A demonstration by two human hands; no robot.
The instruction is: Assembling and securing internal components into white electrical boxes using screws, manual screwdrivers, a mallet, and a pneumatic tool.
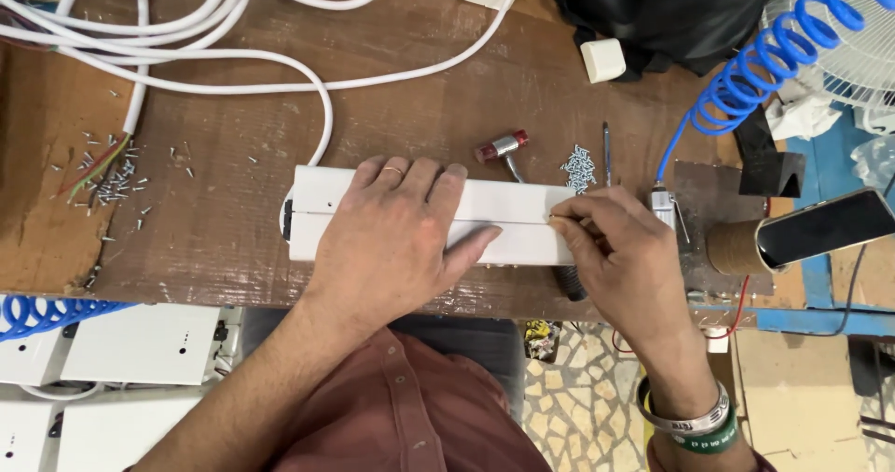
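White power-strip casing (503, 220) pinned flat under left hand (396, 239); right hand (615, 258) fingertips pinch small screw at casing edge. Risk: screw slips, drops off bench.

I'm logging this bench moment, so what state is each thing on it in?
White power strip casing: lying flat, back side up.
Left hand: pressed flat on the casing.
Right hand: fingers pinched at the casing's right end.
Small hammer: lying loose, unheld.
Screw pile: heaped beside the hammer.
Phone: propped, screen dark.
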